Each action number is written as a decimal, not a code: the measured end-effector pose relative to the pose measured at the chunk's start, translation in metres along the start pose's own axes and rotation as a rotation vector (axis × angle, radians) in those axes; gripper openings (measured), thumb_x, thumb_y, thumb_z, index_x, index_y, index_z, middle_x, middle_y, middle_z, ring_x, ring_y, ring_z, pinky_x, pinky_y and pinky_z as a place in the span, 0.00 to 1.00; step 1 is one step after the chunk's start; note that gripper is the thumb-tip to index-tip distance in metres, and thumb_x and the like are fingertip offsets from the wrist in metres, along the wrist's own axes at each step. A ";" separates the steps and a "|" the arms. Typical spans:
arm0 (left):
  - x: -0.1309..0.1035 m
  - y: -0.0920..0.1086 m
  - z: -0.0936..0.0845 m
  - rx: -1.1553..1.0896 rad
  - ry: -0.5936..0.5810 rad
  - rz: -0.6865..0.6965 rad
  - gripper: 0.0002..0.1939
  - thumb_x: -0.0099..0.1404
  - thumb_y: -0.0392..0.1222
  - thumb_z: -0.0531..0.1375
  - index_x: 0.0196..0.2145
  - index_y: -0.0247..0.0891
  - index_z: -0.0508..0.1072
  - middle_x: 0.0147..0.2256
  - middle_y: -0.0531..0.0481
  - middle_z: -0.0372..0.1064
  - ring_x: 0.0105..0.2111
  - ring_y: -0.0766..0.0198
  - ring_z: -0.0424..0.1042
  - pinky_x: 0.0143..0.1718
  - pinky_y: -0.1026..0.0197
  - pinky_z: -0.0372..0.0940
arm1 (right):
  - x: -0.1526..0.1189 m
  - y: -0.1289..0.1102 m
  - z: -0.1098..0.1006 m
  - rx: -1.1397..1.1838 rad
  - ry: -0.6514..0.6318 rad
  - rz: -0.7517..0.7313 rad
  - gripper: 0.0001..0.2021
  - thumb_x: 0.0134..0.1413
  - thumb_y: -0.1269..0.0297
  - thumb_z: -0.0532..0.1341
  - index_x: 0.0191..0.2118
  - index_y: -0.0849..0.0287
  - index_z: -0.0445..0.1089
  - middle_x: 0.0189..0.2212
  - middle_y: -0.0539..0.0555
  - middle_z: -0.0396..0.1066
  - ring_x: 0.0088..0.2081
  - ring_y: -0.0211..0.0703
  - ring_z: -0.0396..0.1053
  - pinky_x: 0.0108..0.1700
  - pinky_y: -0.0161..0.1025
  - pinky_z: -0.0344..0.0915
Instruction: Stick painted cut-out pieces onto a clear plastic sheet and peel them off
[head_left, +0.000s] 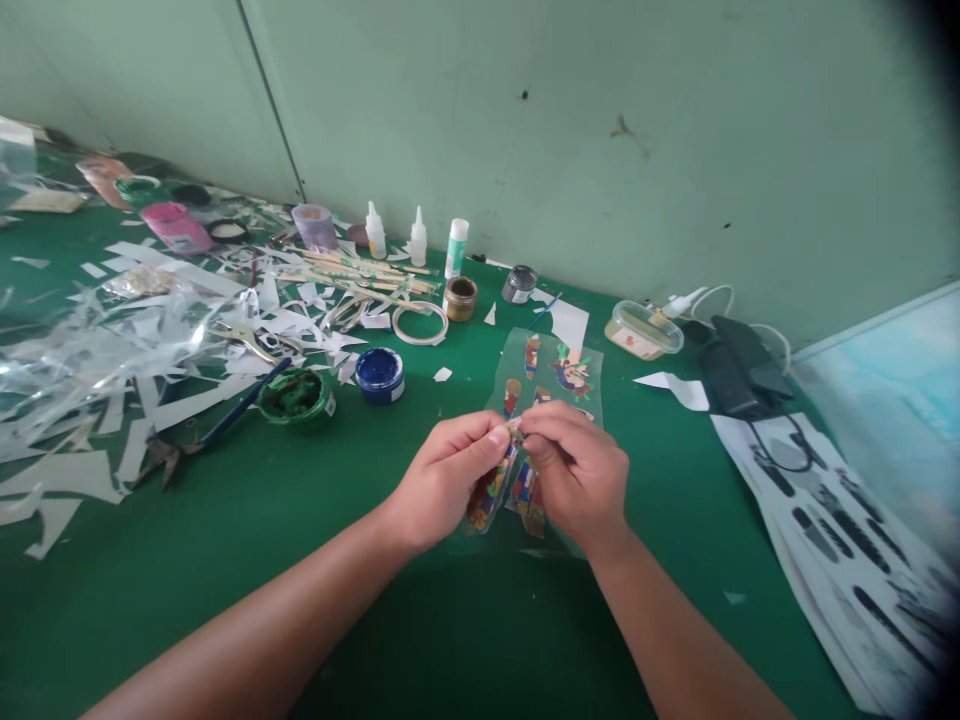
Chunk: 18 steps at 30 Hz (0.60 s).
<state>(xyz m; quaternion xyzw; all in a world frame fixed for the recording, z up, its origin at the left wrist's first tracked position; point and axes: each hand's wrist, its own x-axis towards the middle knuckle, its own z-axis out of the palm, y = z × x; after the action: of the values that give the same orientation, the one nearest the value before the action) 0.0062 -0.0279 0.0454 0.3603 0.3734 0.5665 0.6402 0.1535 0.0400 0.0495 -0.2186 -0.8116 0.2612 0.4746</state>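
Note:
Closed around a long, colourful painted piece [489,488], my left hand [446,475] grips it with the thumb on top, over the table. Clear film seems to surround that piece. My right hand [581,470] is pinched at the piece's upper end, its fingertips close to my left thumb. Whatever lies between those fingertips is too small to make out. Beneath both hands is a clear plastic sheet [512,352] bearing several painted cut-outs, among them a small strip [531,356] and a bright figure with green parts [574,374]. My hands hide part of the sheet.
Open jars of blue paint [381,377] and green paint [296,400] stand left, near pliers [171,458] and heaped paper and plastic scraps [97,340]. Glue bottles [418,238] and a glue stick [456,250] line the back. A plastic tub [643,332] and printed sheet [825,530] lie right.

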 end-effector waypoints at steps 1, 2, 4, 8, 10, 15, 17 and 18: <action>0.000 0.000 0.000 -0.009 -0.004 -0.002 0.20 0.66 0.54 0.58 0.25 0.38 0.62 0.21 0.55 0.57 0.20 0.69 0.56 0.22 0.64 0.50 | 0.000 0.000 0.000 0.003 0.005 0.000 0.06 0.61 0.71 0.62 0.39 0.55 0.76 0.35 0.52 0.77 0.37 0.41 0.74 0.41 0.41 0.71; 0.000 -0.001 0.000 -0.016 -0.006 -0.003 0.20 0.67 0.54 0.58 0.25 0.38 0.62 0.21 0.55 0.57 0.20 0.69 0.56 0.23 0.63 0.50 | -0.001 0.000 0.001 0.004 0.011 -0.001 0.06 0.61 0.71 0.62 0.39 0.55 0.76 0.35 0.52 0.77 0.37 0.41 0.74 0.41 0.41 0.71; 0.000 -0.001 0.000 -0.023 -0.007 -0.002 0.19 0.67 0.53 0.58 0.25 0.38 0.61 0.20 0.55 0.56 0.20 0.69 0.56 0.23 0.63 0.49 | -0.001 0.001 0.002 0.001 0.021 -0.003 0.06 0.61 0.71 0.62 0.39 0.55 0.76 0.35 0.52 0.77 0.37 0.42 0.74 0.42 0.42 0.71; 0.001 -0.002 0.002 -0.034 -0.010 0.006 0.20 0.67 0.53 0.58 0.24 0.38 0.59 0.20 0.56 0.55 0.20 0.69 0.55 0.24 0.62 0.49 | -0.001 0.000 0.003 -0.018 0.026 0.007 0.06 0.61 0.71 0.61 0.39 0.55 0.75 0.35 0.53 0.76 0.37 0.42 0.73 0.42 0.43 0.71; 0.001 -0.002 0.003 -0.047 -0.011 0.005 0.20 0.67 0.53 0.58 0.24 0.38 0.59 0.20 0.56 0.55 0.20 0.69 0.55 0.24 0.62 0.49 | -0.001 0.000 0.004 -0.018 0.029 0.007 0.06 0.62 0.71 0.61 0.39 0.55 0.75 0.35 0.52 0.76 0.37 0.42 0.73 0.42 0.43 0.71; 0.001 -0.003 0.006 -0.100 0.013 0.002 0.21 0.65 0.53 0.60 0.24 0.38 0.58 0.20 0.56 0.54 0.21 0.69 0.55 0.24 0.62 0.49 | -0.001 0.001 0.006 -0.017 0.047 -0.002 0.06 0.62 0.72 0.61 0.39 0.55 0.74 0.34 0.52 0.75 0.38 0.43 0.72 0.43 0.44 0.70; 0.001 -0.002 0.008 -0.122 0.024 0.002 0.21 0.64 0.53 0.61 0.24 0.38 0.58 0.20 0.56 0.55 0.21 0.69 0.55 0.25 0.62 0.49 | -0.002 0.001 0.006 -0.021 0.048 0.002 0.06 0.62 0.72 0.60 0.39 0.55 0.74 0.34 0.52 0.75 0.38 0.43 0.72 0.43 0.44 0.69; 0.001 -0.002 0.009 -0.130 0.027 0.000 0.21 0.64 0.53 0.61 0.24 0.38 0.59 0.20 0.56 0.55 0.21 0.69 0.55 0.25 0.63 0.50 | -0.002 0.001 0.006 -0.021 0.049 0.004 0.06 0.62 0.72 0.60 0.39 0.55 0.73 0.34 0.52 0.75 0.38 0.43 0.72 0.43 0.44 0.69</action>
<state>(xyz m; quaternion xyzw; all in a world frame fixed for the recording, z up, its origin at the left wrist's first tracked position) 0.0151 -0.0275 0.0476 0.3103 0.3446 0.5942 0.6572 0.1488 0.0380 0.0454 -0.2316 -0.8020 0.2484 0.4914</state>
